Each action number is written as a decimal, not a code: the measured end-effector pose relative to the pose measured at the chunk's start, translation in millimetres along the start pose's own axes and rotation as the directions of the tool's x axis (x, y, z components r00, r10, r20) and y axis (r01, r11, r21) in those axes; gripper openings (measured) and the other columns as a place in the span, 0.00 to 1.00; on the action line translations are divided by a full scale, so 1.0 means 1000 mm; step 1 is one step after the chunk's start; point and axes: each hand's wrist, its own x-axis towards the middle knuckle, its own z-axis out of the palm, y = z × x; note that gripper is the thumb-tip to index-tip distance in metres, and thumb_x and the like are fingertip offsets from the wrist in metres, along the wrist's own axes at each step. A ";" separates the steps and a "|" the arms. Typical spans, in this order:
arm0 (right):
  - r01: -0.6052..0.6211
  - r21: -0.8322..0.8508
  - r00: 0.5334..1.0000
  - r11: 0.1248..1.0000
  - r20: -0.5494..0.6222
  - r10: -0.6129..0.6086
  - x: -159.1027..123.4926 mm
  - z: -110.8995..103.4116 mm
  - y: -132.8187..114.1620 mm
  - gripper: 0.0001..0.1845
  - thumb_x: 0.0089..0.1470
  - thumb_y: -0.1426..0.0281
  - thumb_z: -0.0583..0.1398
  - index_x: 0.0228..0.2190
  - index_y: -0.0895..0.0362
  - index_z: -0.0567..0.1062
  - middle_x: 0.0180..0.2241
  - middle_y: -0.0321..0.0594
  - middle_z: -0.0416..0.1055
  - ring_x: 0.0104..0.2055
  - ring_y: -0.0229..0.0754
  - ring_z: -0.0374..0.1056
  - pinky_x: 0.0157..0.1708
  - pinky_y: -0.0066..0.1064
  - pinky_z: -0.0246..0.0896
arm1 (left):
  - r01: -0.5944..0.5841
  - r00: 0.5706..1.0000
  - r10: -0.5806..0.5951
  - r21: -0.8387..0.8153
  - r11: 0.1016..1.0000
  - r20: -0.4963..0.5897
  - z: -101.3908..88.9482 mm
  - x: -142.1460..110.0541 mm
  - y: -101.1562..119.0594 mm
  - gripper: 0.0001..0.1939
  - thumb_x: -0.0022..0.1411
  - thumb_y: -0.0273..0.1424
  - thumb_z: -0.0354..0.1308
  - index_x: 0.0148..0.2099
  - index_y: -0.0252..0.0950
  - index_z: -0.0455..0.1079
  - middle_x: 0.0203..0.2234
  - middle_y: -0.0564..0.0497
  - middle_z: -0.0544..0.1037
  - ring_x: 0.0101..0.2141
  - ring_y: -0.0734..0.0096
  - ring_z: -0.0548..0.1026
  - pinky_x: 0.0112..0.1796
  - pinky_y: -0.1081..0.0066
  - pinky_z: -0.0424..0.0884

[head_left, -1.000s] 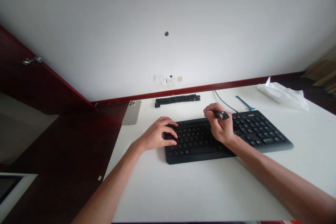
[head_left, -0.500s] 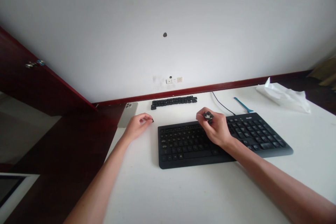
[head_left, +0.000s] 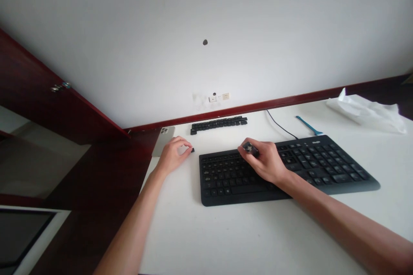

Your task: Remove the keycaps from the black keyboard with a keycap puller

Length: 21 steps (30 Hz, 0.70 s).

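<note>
Two bare hands are recorded over a white desk [head_left: 209, 232], each closed to a narrow pinch. The left hand [head_left: 172, 157] is found with a small black keycap [head_left: 192, 150] at its fingertips; whether the keycap is gripped or only touched cannot be determined. That keycap is located just beyond and to the left of the top-left corner of a black computer keyboard [head_left: 287, 172], and it is nearer the left hand than the right. Its own long axis cannot be made out at this size.

The right hand [head_left: 264, 162] is positioned over the upper middle of the keyboard, and a dark piece [head_left: 251, 149] is held between its thumb and fingers. The piece is partly hidden, so its exact type and axis are not confirmed. The keyboard's long axis is seen running across the desk from left to right.

A row of black keycaps [head_left: 218, 125] is laid beyond the keyboard, roughly parallel with its rear edge. A pale smartphone [head_left: 167, 136] is noted beyond the left hand, at the desk's edge. A blue plastic pick [head_left: 308, 125] and a black cable [head_left: 280, 128] are also present.
</note>
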 end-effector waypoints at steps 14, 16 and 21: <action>0.000 0.021 0.999 1.000 0.032 0.000 0.001 0.001 0.004 0.18 0.61 0.66 0.59 0.24 0.54 0.57 0.20 0.29 0.53 0.24 0.34 0.46 0.25 0.28 0.46 | -0.172 0.984 0.177 0.312 0.934 0.013 0.008 0.011 0.003 0.05 0.67 0.27 0.64 0.41 0.42 0.80 0.43 0.48 0.78 0.48 0.58 0.71 0.51 0.59 0.70; 0.003 0.015 0.999 1.000 0.049 -0.004 0.001 0.000 0.004 0.18 0.61 0.66 0.59 0.24 0.54 0.58 0.20 0.28 0.53 0.24 0.34 0.46 0.25 0.28 0.47 | -0.238 0.971 0.228 0.365 0.900 0.072 0.008 0.019 0.009 0.06 0.67 0.26 0.63 0.40 0.42 0.80 0.46 0.48 0.78 0.51 0.57 0.70 0.52 0.58 0.68; 0.007 0.008 0.998 1.000 0.061 -0.007 0.003 -0.001 0.005 0.17 0.60 0.66 0.59 0.24 0.54 0.57 0.19 0.28 0.54 0.24 0.34 0.45 0.25 0.27 0.46 | -0.274 0.960 0.230 0.365 0.890 0.160 0.012 0.037 0.015 0.05 0.67 0.26 0.64 0.39 0.41 0.79 0.41 0.50 0.82 0.47 0.59 0.74 0.48 0.59 0.67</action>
